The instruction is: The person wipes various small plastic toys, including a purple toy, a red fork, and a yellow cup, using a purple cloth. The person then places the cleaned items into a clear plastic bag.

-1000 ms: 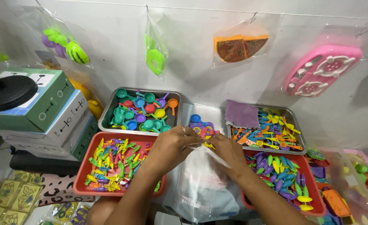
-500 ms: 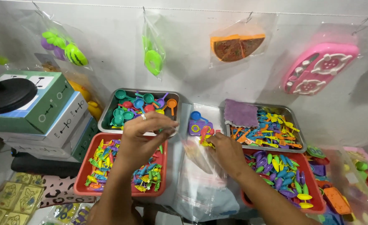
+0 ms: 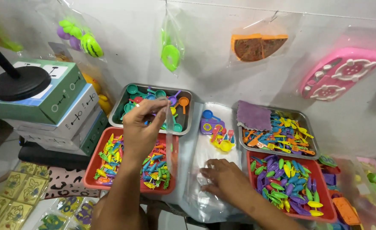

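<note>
**A:** Head view, only one I have. Left hand (image 3: 142, 127) is up over the steel tray of toy scoops (image 3: 126, 102), fingers (image 3: 154, 111) pinched together on the edge of a clear plastic bag (image 3: 169, 132). A second ago both hands were low, together over the bag stack; half a second ago the left was already rising. So it has peeled one bag off.

**B:** Right hand?

**A:** Right hand (image 3: 224, 179) lies flat on the stack of clear bags (image 3: 205, 149), fingers spread, clamped on nothing. It has dropped back from the small toy pile (image 3: 217, 130) at the top of the stack. My read: it pins the stack while the left lifts.

**B:** Where's the lifted bag exactly?

**A:** It hangs from the pinch, down across the near rim of the scoop tray and over the red tray of small toys (image 3: 95, 164). Can't tell whether its mouth is open.

**B:** Rest of the bench?

**A:** Second steel tray (image 3: 311, 142) with toy cutlery and a purple cloth (image 3: 254, 116), another red tray (image 3: 324, 215) near right. Boxes (image 3: 68, 106) stacked left. None of it moved.
</note>
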